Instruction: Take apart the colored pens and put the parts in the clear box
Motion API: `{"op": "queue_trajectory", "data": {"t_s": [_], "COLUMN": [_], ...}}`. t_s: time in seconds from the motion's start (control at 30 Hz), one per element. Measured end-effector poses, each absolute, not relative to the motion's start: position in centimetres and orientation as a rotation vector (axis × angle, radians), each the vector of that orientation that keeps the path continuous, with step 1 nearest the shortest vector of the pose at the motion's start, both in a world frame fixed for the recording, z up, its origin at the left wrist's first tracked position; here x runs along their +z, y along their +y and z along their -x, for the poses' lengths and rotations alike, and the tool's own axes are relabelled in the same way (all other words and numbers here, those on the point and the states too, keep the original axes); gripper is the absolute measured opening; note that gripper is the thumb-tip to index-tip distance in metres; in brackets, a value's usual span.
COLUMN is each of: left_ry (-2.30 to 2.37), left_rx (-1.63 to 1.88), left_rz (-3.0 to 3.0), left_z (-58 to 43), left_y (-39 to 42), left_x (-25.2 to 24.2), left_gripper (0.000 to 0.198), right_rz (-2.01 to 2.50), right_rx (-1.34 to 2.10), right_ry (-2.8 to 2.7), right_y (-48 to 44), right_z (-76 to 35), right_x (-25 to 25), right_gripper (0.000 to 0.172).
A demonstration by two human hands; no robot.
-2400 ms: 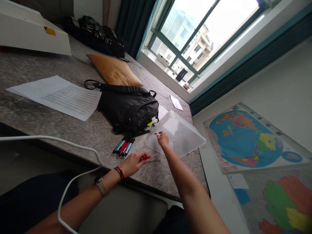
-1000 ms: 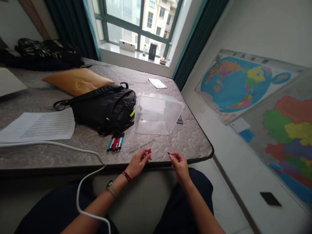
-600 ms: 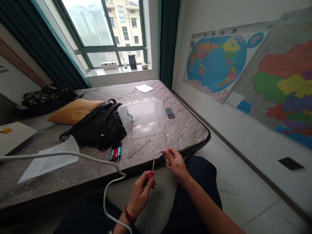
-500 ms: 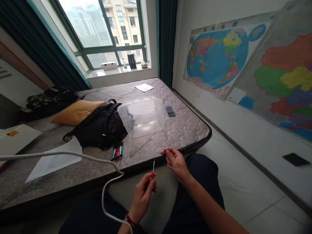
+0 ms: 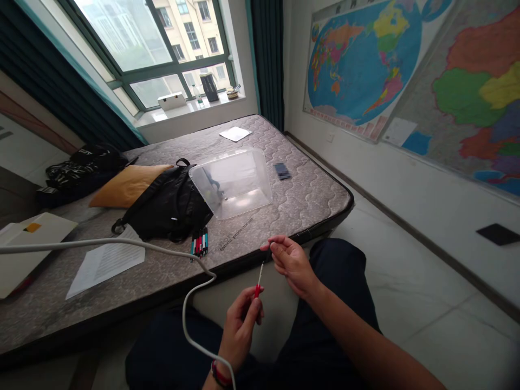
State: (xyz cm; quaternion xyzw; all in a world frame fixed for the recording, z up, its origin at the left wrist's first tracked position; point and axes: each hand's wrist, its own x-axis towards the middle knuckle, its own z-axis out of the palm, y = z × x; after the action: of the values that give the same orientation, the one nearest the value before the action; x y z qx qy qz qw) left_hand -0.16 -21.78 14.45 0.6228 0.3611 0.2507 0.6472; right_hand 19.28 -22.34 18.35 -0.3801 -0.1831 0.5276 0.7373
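Your left hand (image 5: 241, 330) grips a red pen piece (image 5: 257, 285) upright; your right hand (image 5: 291, 265) is half curled, and I can't tell if it holds anything. A white cable (image 5: 183, 319) runs just left of your left hand. Past the mattress (image 5: 296, 214) edge, a clear box (image 5: 231, 184) sits at 12 o'clock, with pens (image 5: 199, 242) and a backpack (image 5: 162, 211) at 11.

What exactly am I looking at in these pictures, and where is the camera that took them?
No machine is involved: these are a person's own bare hands, filmed by one camera worn on the head, which looks forward and down. Every picture is therefore that person's own view.

The person is sitting at the edge of a mattress. On it lie a clear plastic box, a black backpack, a bundle of pens and a printed sheet of paper.

The left hand holds a slim red item with a thin pale tip; it is too small to identify. The right hand is raised beside it, fingertips drawn together. I cannot tell whether it holds anything.
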Motion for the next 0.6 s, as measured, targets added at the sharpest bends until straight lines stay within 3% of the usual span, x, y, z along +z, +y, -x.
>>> {"op": "queue_trajectory", "data": {"t_s": [0.6], "left_ry": [0.863], "left_rx": [0.556], "left_rz": [-1.435], "left_z": [0.8], "left_y": [-21.5], "left_x": [14.3], "left_gripper": [0.036], "right_rz": [0.955], "right_rx": [1.237], "right_ry": [-0.515], "right_y": [-22.4], "right_z": [-17.7], "right_x": [17.4], "right_gripper": [0.033]}}
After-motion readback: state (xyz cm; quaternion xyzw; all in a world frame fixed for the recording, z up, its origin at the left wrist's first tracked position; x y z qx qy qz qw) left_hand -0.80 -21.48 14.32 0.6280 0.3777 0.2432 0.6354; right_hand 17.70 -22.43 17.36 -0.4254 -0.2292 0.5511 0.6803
